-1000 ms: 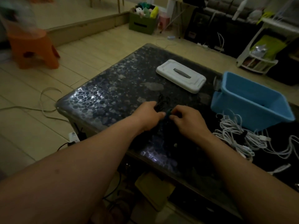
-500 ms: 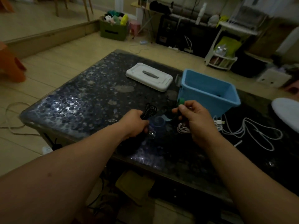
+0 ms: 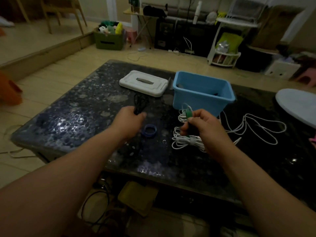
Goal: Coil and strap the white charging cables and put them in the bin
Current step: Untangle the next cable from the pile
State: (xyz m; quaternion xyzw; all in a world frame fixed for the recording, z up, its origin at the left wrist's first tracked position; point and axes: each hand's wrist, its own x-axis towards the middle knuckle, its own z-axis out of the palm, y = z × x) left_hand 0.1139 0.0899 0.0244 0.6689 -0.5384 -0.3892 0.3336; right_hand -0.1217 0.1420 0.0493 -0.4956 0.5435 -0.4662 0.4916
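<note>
On the dark mottled table (image 3: 71,117), the blue bin (image 3: 203,98) stands open at the far side, with its white lid (image 3: 143,82) lying flat just beside it to the left. No white cable shows in the bin.

A loose white cable (image 3: 253,127) lies sprawled on the table to the right of the bin, not yet coiled. A coiled white cable (image 3: 184,142) lies in front of the bin, under the right hand.

One second ago both hands met over a dark bundle at the table centre. They have since separated.

- The left hand (image 3: 132,117) now sits to the left, clenched round a black cable (image 3: 139,102).
- The right hand (image 3: 203,129) has moved over the white coil and pinches a green strap (image 3: 189,115) between thumb and fingers.
- A blue ring (image 3: 148,130) lies on the table between the hands.

Assessment: work on the black cable appears finished, and the strap is now positioned for binding the white coil. Strapping and binning are still to be done.
</note>
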